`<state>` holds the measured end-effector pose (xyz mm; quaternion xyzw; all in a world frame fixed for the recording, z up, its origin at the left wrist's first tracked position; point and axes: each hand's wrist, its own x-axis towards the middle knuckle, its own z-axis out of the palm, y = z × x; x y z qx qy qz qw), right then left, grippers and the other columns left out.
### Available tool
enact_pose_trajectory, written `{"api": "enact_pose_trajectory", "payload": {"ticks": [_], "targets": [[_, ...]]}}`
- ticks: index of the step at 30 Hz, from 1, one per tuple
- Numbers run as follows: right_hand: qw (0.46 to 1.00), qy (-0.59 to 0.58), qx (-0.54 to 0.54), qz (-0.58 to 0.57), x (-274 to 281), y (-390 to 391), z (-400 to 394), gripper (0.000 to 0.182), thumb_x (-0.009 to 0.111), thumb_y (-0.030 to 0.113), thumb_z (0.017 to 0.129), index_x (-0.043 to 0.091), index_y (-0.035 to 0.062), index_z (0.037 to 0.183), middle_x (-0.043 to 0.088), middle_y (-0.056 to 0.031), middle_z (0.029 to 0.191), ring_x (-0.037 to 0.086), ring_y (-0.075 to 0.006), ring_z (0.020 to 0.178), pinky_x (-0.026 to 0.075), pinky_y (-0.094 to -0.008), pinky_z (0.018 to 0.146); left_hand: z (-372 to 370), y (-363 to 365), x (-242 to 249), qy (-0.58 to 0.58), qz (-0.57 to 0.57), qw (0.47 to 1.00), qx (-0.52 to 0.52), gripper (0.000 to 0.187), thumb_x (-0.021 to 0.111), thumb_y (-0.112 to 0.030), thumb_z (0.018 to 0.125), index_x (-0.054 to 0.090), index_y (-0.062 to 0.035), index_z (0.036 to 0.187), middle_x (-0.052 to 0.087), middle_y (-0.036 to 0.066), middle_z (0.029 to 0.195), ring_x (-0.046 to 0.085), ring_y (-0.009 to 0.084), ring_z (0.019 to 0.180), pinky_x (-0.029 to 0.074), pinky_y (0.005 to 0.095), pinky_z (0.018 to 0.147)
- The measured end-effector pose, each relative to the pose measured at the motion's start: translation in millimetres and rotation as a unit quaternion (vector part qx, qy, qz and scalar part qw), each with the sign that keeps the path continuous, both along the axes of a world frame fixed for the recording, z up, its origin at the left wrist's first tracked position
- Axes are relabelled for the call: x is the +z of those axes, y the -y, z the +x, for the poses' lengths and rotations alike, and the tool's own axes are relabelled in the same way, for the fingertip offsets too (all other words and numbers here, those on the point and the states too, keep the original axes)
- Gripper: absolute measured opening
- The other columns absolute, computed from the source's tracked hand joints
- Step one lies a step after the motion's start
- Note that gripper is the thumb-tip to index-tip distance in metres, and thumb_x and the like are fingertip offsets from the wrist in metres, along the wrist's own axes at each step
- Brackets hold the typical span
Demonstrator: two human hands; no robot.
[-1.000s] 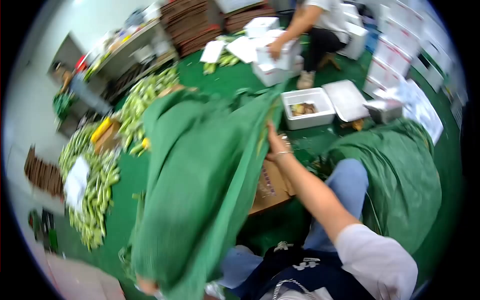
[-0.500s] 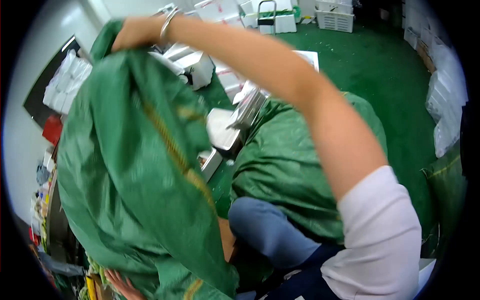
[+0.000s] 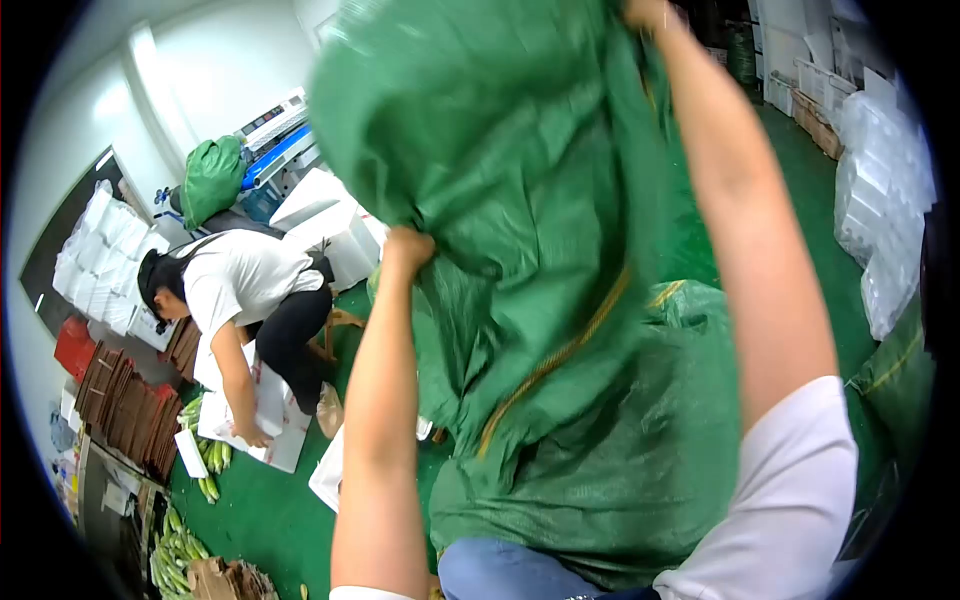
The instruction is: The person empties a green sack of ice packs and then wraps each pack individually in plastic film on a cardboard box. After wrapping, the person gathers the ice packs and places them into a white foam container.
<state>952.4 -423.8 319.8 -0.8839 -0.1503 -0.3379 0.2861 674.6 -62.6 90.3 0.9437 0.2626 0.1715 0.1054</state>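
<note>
A big green woven sack (image 3: pixel 520 190) with a yellow seam hangs in front of me, its upper part bulging and blurred by motion. My left hand (image 3: pixel 408 248) is closed on the sack's left side, bunching the cloth. High at the top right, my right hand (image 3: pixel 650 15) grips the sack's edge; its fingers are partly hidden by cloth and blur. Below lies a second green sack (image 3: pixel 650 420), just beyond my knee (image 3: pixel 510 570). The lifted sack's lower folds rest against it.
At the left a person (image 3: pixel 250 290) bends over a white foam box (image 3: pixel 260 410). Corn cobs (image 3: pixel 175 550) and flattened cardboard (image 3: pixel 130 410) lie nearby. Wrapped white boxes (image 3: pixel 880 200) stand along the right, with another green sack (image 3: pixel 895 360) at the right edge.
The sack has swung from the left up to the centre, above the second sack. My left hand has risen from its lower side, and my right hand has moved right with its edge.
</note>
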Motion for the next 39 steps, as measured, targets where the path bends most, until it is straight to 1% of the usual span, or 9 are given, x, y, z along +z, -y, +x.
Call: {"api": "enact_pose_trajectory", "payload": {"ticks": [6, 10, 17, 21, 24, 27, 34, 36, 39], "targets": [[0.994, -0.083, 0.062, 0.027, -269, -33, 18, 0.056, 0.059, 0.028, 0.085, 0.044, -0.0042, 0.128, 0.057, -0.0255, 0.121, 0.055, -0.0406, 0.112, 0.044, -0.0433, 0.097, 89, -62, -208, -0.054, -0.349, 0.934, 0.055, 0.050, 0.045, -0.014, 0.082, 0.050, 0.0100, 0.125, 0.056, 0.024, 0.122, 0.056, 0.0346, 0.112, 0.046, 0.0417, 0.092], [0.965, -0.092, 0.244, 0.002, -358, 11, -70, 0.069, 0.064, 0.034, 0.084, 0.036, -0.0057, 0.134, 0.042, -0.0284, 0.135, 0.042, -0.0386, 0.126, 0.034, -0.0421, 0.106, 67, -22, -202, 0.259, -0.622, 0.727, 0.130, 0.043, 0.040, -0.014, 0.087, 0.049, 0.0103, 0.121, 0.060, 0.021, 0.110, 0.062, 0.0306, 0.094, 0.051, 0.0416, 0.081], [0.862, -0.433, 0.245, 0.093, -401, 46, -168, 0.103, 0.071, 0.047, 0.077, 0.015, -0.0085, 0.143, 0.029, -0.0316, 0.143, 0.029, -0.0371, 0.136, 0.026, -0.0404, 0.112, 67, 12, -127, 0.611, -0.405, 0.681, 0.011, 0.042, 0.048, -0.022, 0.090, 0.052, 0.0083, 0.119, 0.060, 0.023, 0.113, 0.059, 0.0315, 0.097, 0.045, 0.0403, 0.089], [0.922, -0.267, 0.264, -0.092, -408, 26, -149, 0.060, 0.068, 0.006, 0.070, 0.051, 0.0051, 0.127, 0.054, -0.0238, 0.123, 0.045, -0.0398, 0.121, 0.037, -0.0415, 0.104, 64, 4, -159, 0.117, -0.198, 0.972, -0.052, 0.098, 0.064, -0.046, 0.083, 0.013, 0.0119, 0.143, 0.032, 0.034, 0.142, 0.033, 0.0414, 0.133, 0.026, 0.0398, 0.111], [0.976, -0.018, 0.149, -0.159, -412, 26, -43, 0.023, 0.056, -0.007, 0.068, 0.059, 0.0013, 0.089, 0.061, -0.0222, 0.095, 0.056, -0.0410, 0.094, 0.047, -0.0442, 0.084, 57, -7, -161, -0.044, -0.138, 0.982, -0.120, 0.093, 0.068, -0.047, 0.079, 0.026, 0.0098, 0.140, 0.041, 0.034, 0.135, 0.040, 0.0426, 0.128, 0.033, 0.0408, 0.107], [0.945, -0.005, -0.031, -0.326, -389, 20, -38, 0.040, 0.060, 0.009, 0.075, 0.055, 0.0058, 0.114, 0.057, -0.0185, 0.110, 0.056, -0.0380, 0.099, 0.046, -0.0512, 0.083, 25, 3, -124, 0.003, -0.046, 0.990, -0.131, 0.067, 0.064, -0.043, 0.082, 0.047, 0.0015, 0.129, 0.055, 0.028, 0.121, 0.054, 0.0393, 0.114, 0.042, 0.0437, 0.097], [0.790, -0.239, 0.524, -0.211, -319, -52, -223, 0.103, 0.076, 0.046, 0.073, 0.014, 0.0166, 0.150, 0.012, -0.0310, 0.150, 0.019, -0.0426, 0.139, 0.025, -0.0495, 0.111, -107, -35, -116, -0.114, 0.050, 0.990, 0.062, 0.113, 0.077, -0.060, 0.063, 0.022, -0.0044, 0.145, 0.041, 0.030, 0.132, 0.050, 0.0434, 0.113, 0.040, 0.0480, 0.097], [0.773, -0.247, 0.538, -0.227, -362, -75, -217, 0.107, 0.080, 0.040, 0.068, 0.015, 0.0129, 0.149, 0.022, -0.0340, 0.142, 0.033, -0.0458, 0.129, 0.034, -0.0467, 0.105, -117, -94, -184, -0.058, 0.016, 0.989, -0.136, 0.124, 0.084, -0.046, 0.063, 0.005, -0.0026, 0.149, 0.053, 0.031, 0.119, 0.059, 0.0372, 0.101, 0.047, 0.0407, 0.089], [0.772, -0.261, 0.480, -0.324, -410, -112, -182, 0.079, 0.078, 0.019, 0.065, 0.041, 0.0058, 0.134, 0.053, -0.0283, 0.119, 0.055, -0.0436, 0.105, 0.047, -0.0447, 0.090, -100, -61, -167, -0.149, -0.267, 0.949, -0.075, 0.085, 0.081, -0.035, 0.067, 0.042, -0.0058, 0.137, 0.068, 0.022, 0.089, 0.066, 0.0295, 0.080, 0.052, 0.0382, 0.076]]}}
